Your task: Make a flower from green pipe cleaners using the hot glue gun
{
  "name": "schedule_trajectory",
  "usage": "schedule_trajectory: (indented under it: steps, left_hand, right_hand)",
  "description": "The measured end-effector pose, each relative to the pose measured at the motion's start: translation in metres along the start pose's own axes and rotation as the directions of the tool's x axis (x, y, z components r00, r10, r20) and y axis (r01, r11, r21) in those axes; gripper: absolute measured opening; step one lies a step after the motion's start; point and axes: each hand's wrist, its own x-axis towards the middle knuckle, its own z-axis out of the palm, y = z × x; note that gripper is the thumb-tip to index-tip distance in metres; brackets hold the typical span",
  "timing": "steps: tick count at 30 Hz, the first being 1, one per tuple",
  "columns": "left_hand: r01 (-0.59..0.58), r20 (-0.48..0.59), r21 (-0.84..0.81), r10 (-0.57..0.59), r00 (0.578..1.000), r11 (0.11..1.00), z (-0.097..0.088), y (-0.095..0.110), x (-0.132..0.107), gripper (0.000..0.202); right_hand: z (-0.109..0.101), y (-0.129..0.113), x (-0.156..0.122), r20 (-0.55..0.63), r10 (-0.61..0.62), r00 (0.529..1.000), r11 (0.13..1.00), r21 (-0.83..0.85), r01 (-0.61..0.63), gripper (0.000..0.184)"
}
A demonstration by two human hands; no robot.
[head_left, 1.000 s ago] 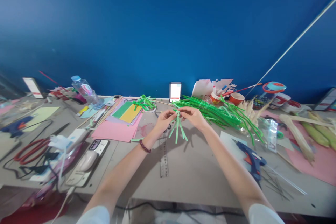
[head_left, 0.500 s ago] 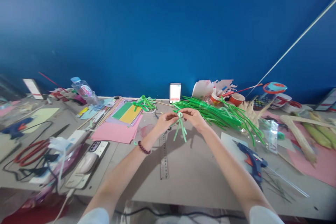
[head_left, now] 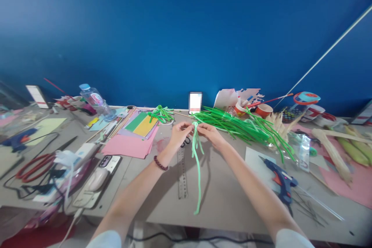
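Observation:
Between my two hands hangs a bunch of light green pipe cleaners (head_left: pixel 195 143), gathered at the top, with several short ends and one long strand reaching down over the table. My left hand (head_left: pixel 182 131) pinches the gathered top from the left. From the right, my right hand (head_left: pixel 210 132) pinches the same spot with thumb and finger. Below my left hand a clear ruler (head_left: pixel 182 174) lies on the table, and black-handled scissors (head_left: pixel 186 142) show partly behind that hand. Beyond my right hand is a pile of green pipe cleaners (head_left: pixel 241 126).
A phone (head_left: pixel 195 102) stands against the blue wall. Left are coloured sheets (head_left: pixel 128 146), finished-looking green pieces (head_left: pixel 161 114), a bottle (head_left: pixel 94 99), a power strip (head_left: pixel 84 155) and a phone (head_left: pixel 91 190) bearing a white mouse-like object. A blue glue gun (head_left: pixel 280 180) lies at right.
A long light green strand now dangles from the bunch, where only short ends hung before. My hands have shifted slightly while still pinching its top.

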Motion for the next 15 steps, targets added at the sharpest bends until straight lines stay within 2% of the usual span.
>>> schedule_trajectory:
  steps: [5, 8, 15]
  left_hand:
    - [0.058, 0.044, -0.049, -0.056, 0.997, 0.997, -0.001, 0.002, -0.001, 0.023]
    - [0.113, 0.047, -0.096, -0.109, 0.993, 0.989, -0.002, 0.002, 0.002, 0.022]
    - [0.044, 0.089, -0.061, -0.039, 0.995, 0.997, -0.004, -0.004, 0.005, 0.024]
  right_hand:
    - [0.002, 0.0, -0.002, -0.056, 0.017, 0.998, 0.997, -0.078, -0.021, 0.03]
    - [0.0, 0.002, -0.001, -0.102, 0.034, 0.994, 0.998, -0.058, -0.04, 0.03]
    - [-0.001, 0.01, 0.002, -0.098, 0.034, 0.995, 0.999, 0.028, -0.032, 0.03]
